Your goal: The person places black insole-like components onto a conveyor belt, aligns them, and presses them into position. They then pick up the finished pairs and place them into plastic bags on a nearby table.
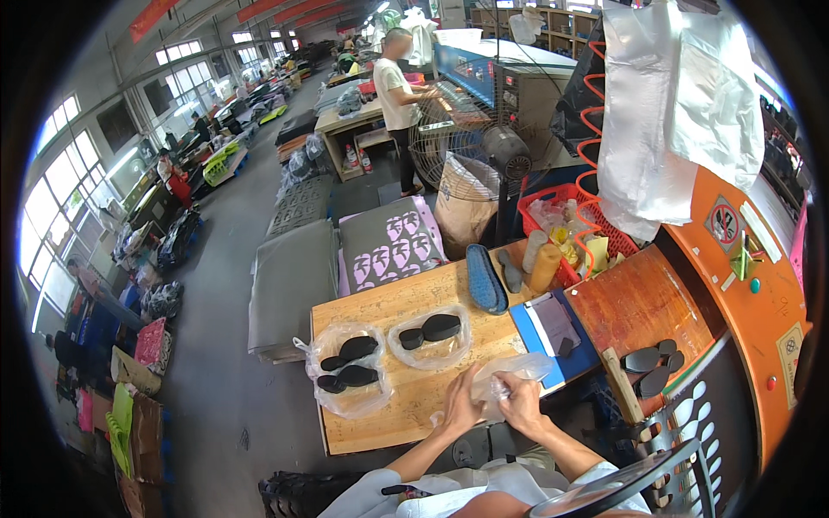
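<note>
Near the front edge of the wooden table [406, 432], a crumpled clear plastic bag [534, 369] is between my two hands. My left hand [464, 401] pinches its left side, and my right hand [521, 403] is closed around its bunched part. Left of them, a clear bag [380, 399] lies flat with a few black sole-shaped pieces [356, 376] on or in it; I cannot tell which. Just beyond, another clear bag [465, 345] has similar black pieces [430, 331]. Under the far end of my bag is a blue board [528, 332] bearing a grey sheet.
At the table's far edge stand a blue sole [486, 278] and a tan bottle-like cylinder [544, 268]. A red basket [531, 207] sits behind them. Dark sole pieces [654, 380] lie on the right-hand shelf. Plastic bags [648, 112] hang above, near a large fan [503, 151]. Another person [395, 95] stands farther off.
</note>
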Tool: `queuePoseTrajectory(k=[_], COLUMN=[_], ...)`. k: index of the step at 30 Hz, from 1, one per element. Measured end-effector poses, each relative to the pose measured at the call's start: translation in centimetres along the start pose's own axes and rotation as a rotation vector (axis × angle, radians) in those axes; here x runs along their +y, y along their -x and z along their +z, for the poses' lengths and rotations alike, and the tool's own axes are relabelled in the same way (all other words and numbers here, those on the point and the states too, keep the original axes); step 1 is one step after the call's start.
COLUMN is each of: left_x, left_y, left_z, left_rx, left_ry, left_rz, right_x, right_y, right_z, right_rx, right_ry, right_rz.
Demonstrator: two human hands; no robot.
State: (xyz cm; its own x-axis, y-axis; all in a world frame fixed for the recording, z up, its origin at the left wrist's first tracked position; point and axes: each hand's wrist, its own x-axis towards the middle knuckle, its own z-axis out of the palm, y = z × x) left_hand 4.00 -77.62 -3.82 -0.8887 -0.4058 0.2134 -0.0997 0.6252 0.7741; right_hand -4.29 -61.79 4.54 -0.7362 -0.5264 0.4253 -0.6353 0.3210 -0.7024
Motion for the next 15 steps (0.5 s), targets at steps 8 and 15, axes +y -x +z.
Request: queuePoseTrajectory(k=[8,15], left_x=[-14.0,-2.2], left_y=[7.3,-6.8], left_z=[-0.2,-11.8], left_rx=[0.304,0.722], left_ry=[0.181,1.017], left_rz=[-0.775,-0.409], right_x=[6.2,3.5], right_y=[2.1,-7.6], right_z=[-4.9,-5.8], right_rx=[-0.109,0.12], right_ry=[0.306,0.038], right_rz=[0.059,0.076])
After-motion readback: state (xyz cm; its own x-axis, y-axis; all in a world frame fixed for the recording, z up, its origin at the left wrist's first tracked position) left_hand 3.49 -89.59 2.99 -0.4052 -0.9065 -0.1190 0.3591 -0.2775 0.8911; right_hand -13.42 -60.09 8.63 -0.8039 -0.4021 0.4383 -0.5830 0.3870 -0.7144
